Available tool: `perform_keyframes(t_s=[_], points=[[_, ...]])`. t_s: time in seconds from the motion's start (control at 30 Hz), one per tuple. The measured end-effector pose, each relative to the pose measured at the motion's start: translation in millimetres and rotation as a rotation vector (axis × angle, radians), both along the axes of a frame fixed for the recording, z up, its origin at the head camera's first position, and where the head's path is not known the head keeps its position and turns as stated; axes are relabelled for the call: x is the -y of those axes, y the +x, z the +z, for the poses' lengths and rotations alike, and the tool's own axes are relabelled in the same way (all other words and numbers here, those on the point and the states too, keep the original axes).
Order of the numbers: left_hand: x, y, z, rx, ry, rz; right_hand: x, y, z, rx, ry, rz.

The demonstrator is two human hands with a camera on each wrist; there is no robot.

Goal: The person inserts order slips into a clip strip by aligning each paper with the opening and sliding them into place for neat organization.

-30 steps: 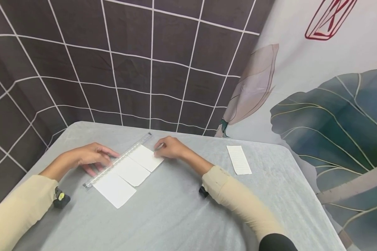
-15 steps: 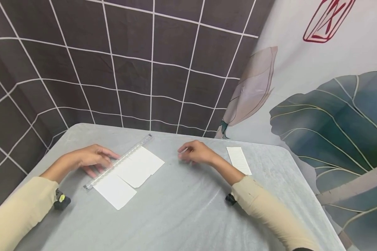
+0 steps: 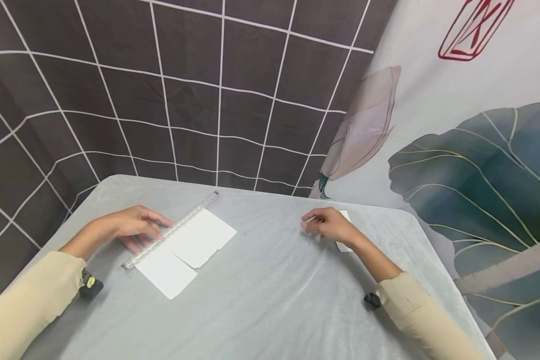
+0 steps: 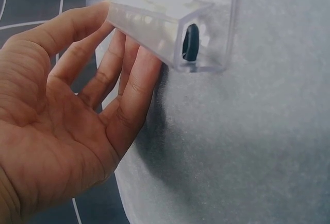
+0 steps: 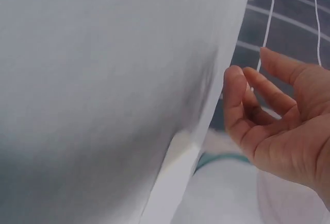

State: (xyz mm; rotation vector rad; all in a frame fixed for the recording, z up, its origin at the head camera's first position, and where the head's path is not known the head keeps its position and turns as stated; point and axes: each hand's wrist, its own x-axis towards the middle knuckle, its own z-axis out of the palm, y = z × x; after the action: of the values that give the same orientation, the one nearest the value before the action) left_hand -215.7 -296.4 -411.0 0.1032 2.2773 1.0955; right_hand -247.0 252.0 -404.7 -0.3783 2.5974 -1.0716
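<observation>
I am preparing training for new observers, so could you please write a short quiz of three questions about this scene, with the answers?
1. Choose one. The fingertips of the left hand are at:
a) the dark gridded wall
b) the clear plastic bar
c) the right sleeve

2. Look at the right hand. True or false: it grips a sheet of paper.

3. Fill in the blank. In the head view, the paper slip partly hidden by the right hand lies to the ____ of the white cards.

Key:
1. b
2. False; its fingers hold nothing.
3. right
</observation>
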Motion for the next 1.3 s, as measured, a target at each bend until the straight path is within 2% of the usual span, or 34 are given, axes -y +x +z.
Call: perform_keyframes(t_s=[0.2, 0.3, 0.43, 0.53, 0.63, 0.97, 1.3], points=[[0.0, -0.7, -0.9, -0.005, -0.006, -0.003, -38, 4.8, 0.6, -0.023, 0.028, -0.099], [0.9, -0.3, -1.6, -0.011, -0.006, -0.004, -53, 7.8, 2.0, -0.051, 0.099, -0.162], [1.1, 0.2, -0.9, -0.037, -0.009, -0.013, -69, 9.3, 2.3, -0.079, 0.255, -0.233], [0.6, 0.5, -0.3, -0.057, -0.020, -0.023, -74, 9.9, 1.1, -0.055, 0.331, -0.273], [-1.3, 1.2, 0.8, -0.063, -0.024, -0.026, -75, 11.5, 0.9, -0.022, 0.359, -0.305], [-6.7, 4.8, 2.0, -0.098, -0.006, -0.055, -75, 10.6, -1.8, -0.025, 0.397, -0.329], [-7.9, 6.5, 4.3, -0.119, -0.015, -0.066, -79, 8.2, -5.0, -0.058, 0.369, -0.318]])
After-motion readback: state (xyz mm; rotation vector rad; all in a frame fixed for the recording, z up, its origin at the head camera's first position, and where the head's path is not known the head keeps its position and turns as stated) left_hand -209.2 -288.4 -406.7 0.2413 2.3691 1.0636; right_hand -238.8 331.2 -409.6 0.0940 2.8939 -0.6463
